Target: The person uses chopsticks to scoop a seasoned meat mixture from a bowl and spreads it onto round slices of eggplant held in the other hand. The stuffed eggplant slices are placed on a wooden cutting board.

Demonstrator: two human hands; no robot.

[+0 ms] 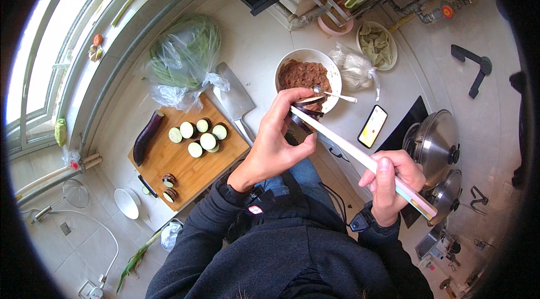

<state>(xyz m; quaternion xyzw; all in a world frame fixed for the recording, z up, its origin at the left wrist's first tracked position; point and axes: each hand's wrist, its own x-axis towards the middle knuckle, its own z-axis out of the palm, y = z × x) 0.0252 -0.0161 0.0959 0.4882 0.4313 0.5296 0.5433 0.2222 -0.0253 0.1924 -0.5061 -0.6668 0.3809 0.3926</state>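
Observation:
Between the thumb and fingers of my left hand point(280, 134) is an eggplant piece point(310, 107) with meat filling between its slices. My right hand point(392, 181) grips a pair of pale chopsticks point(341, 143), whose tips reach the eggplant piece. Just beyond stands a white bowl point(335, 77) of minced meat filling point(301, 74), with a metal spoon point(344, 97) resting in it. On the wooden cutting board point(223, 164) at the left lie a whole-skinned eggplant length point(145, 139), several cut pale rounds point(209, 141) and two filled eggplant pieces point(169, 195) near the edge.
A cleaver point(232, 92) lies beside the board, near a plastic bag of green vegetables point(185, 50). Right of the bowl are a knotted plastic bag point(354, 67), a dish of pale green food point(375, 44) and a phone point(372, 126). Lidded metal pans point(436, 143) stand on the stove.

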